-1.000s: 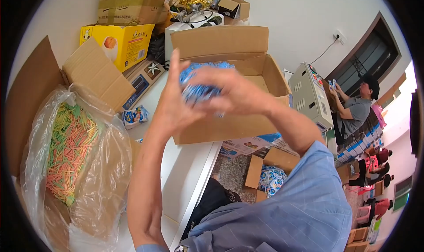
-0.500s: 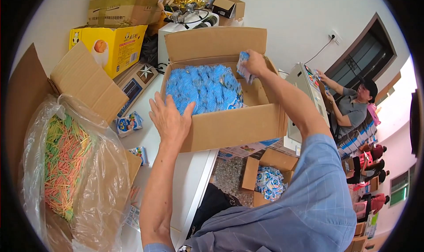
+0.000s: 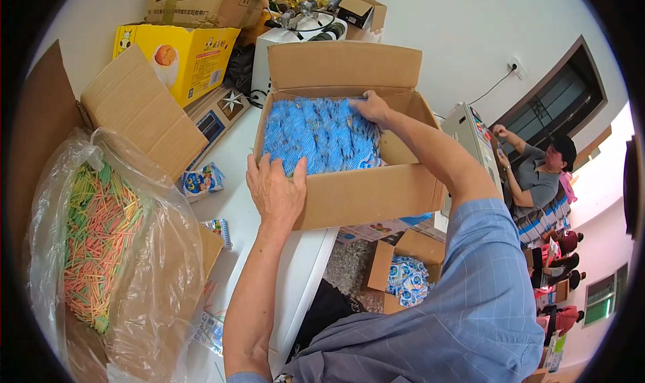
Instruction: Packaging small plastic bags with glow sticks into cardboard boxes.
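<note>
In the head view, blue plastic packets (image 3: 302, 134) fill the left side of an open cardboard carton (image 3: 369, 198) on a white worktop (image 3: 295, 259). The left hand (image 3: 277, 191), fingers spread, steadies the near left corner; the right hand (image 3: 371, 109) reaches the packets' far right edge, its grip impossible to tell. Bracing the carton while nudging packets snugly together, without crushing, would serve best.

Matt cardboard in the open brown rectangular carton (image 3: 366, 198); thin, glossy plastic film, crinkled, around the pile of small blue-and-white packets (image 3: 316, 138). Clear, wrinkled, shiny plastic in the large see-through bag (image 3: 161, 275). Smooth, faintly glossy finish on the long white tabletop (image 3: 236, 203). Matt woven cloth in the pale-blue checked shirt (image 3: 470, 275).
</note>
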Available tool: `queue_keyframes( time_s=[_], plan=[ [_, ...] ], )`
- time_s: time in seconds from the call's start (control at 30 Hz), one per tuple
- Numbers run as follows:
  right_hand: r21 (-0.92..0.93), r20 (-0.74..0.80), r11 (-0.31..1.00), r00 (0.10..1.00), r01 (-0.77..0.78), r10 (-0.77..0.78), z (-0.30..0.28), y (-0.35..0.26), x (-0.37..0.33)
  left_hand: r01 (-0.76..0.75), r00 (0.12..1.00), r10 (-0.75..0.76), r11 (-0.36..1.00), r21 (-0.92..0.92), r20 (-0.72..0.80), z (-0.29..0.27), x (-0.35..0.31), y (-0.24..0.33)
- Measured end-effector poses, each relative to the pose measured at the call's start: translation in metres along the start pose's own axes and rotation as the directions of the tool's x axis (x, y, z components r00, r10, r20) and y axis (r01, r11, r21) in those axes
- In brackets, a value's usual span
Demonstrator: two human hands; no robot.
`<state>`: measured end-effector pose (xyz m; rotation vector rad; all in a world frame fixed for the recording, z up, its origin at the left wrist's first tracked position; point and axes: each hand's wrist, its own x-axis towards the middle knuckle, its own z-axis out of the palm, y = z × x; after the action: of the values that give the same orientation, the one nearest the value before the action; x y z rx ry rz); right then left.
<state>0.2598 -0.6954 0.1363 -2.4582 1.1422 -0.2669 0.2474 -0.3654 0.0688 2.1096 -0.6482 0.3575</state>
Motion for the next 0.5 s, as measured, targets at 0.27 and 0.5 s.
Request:
queue_keyframes(
  time_s=[0.27,0.5],
  plan=[
    [0.047,0.116,0.99,0.985,-0.131,0.125,-0.062,0.057,0.04,-0.031,0.999,0.03,0.998,-0.05,-0.02,0.004,0.002,0.011],
    [0.361,0.52,0.917,0.853,-0.171,-0.046,-0.017,0.044,0.006,-0.008,1.0,0.008,0.999,-0.047,-0.01,-0.003,0.0,0.003]
  ],
)
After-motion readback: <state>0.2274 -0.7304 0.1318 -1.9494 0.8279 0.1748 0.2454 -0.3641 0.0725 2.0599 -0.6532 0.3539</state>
